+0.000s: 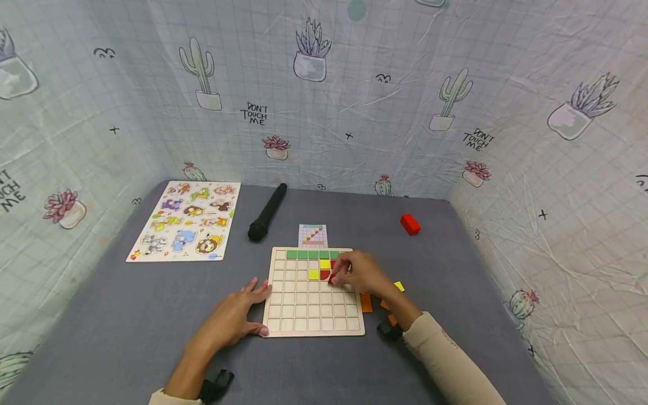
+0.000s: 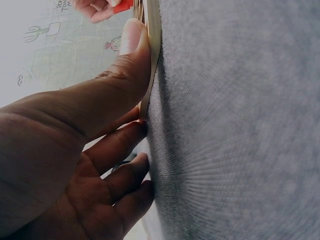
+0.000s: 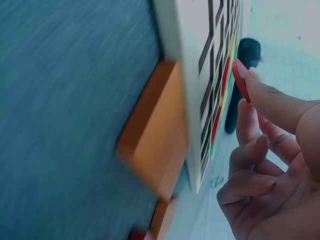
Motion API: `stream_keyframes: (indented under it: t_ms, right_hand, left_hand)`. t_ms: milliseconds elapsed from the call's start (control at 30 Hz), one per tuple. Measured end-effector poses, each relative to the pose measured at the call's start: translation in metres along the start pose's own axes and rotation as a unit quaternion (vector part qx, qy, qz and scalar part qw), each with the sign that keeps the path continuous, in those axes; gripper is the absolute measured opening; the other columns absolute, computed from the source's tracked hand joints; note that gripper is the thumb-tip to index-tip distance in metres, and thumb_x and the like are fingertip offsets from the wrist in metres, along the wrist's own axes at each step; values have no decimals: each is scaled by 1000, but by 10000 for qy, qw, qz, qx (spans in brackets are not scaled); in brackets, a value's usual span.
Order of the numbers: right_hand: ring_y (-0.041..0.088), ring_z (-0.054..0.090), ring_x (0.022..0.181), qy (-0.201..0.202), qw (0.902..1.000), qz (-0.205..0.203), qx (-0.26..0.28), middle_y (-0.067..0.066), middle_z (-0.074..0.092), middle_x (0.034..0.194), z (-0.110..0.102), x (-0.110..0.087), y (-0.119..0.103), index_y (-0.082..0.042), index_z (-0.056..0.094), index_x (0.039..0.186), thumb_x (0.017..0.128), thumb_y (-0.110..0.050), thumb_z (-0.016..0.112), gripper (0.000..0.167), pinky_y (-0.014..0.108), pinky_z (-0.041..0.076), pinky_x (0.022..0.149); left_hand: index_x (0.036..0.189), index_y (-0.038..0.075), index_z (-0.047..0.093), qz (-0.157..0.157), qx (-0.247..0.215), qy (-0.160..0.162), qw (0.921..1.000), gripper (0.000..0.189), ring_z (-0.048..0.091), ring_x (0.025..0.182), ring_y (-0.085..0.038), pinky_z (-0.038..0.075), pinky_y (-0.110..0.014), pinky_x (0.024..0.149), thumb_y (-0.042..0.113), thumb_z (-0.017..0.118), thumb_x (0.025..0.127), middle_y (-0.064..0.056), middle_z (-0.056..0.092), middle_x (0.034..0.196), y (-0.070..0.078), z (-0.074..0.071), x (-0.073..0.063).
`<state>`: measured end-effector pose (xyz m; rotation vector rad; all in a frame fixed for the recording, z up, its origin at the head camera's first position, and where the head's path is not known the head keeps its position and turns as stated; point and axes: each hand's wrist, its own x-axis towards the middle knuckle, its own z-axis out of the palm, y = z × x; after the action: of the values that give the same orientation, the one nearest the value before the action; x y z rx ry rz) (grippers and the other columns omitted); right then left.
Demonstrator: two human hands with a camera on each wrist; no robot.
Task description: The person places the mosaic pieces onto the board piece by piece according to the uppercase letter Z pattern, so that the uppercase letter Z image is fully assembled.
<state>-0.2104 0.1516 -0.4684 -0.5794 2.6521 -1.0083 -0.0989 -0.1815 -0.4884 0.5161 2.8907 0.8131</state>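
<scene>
My right fingers (image 3: 247,123) are drawn to a narrow pinch, thumb against fingertip, with a small red piece (image 3: 240,77) between them; the rest curl loosely and hold nothing. The piece is at the upper right part of the wooden grid board (image 1: 298,298), just beside another red tile (image 1: 324,274), which has a yellow tile (image 1: 314,274) on its left. My left hand (image 1: 230,316) is spread along the board's left edge, thumb at the near corner (more a brace than a grip, I'd say).

I take this for the setting of one more piece into the pattern, with the printed card (image 1: 313,235) beyond the board as my likely guide. Next, I judge, I need to line the piece up with its cell, tip it flat and let go without nudging its neighbours.

It looks thin and bright red, tilted in my pinch. My right wrist view catches it nearly edge-on, and from above my fingertips cover some of it, so I can't make out its whole outline.
</scene>
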Motion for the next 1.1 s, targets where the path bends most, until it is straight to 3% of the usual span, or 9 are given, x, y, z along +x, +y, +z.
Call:
stream_keyframes:
  t_ms: [200,400,700,1100]
  right_hand:
    - [13,59,70,-202,9992,-327,44,-6,69,79,13,10,-11,-20,76,86,89,-19,88,13,26,48,63]
    - [11,59,67,-421,9985,-340,-105,-5,68,74,22,15,-22,-19,77,86,91,-18,86,11,27,49,64]
    - [8,58,63,-260,9973,-388,-568,-9,65,67,27,22,-27,-22,74,82,88,-30,90,18,26,46,63]
    - [8,59,65,-287,9959,-412,-759,-11,65,67,30,22,-34,-24,77,80,87,-24,90,15,27,46,62]
  left_hand:
    - [155,11,57,14,68,-6,10000,96,44,152,-47,47,-66,110,35,95,70,-10,51,163,0,0,0]
    - [155,10,57,35,88,-5,10000,97,44,152,-46,47,-66,110,35,95,70,-10,51,162,0,1,0]
    - [154,11,58,-47,60,17,10000,97,44,153,-45,47,-66,110,36,96,69,-10,53,161,1,1,1]
    - [156,12,56,-48,118,-39,9999,98,44,152,-46,48,-66,108,36,95,70,-9,51,163,0,0,0]
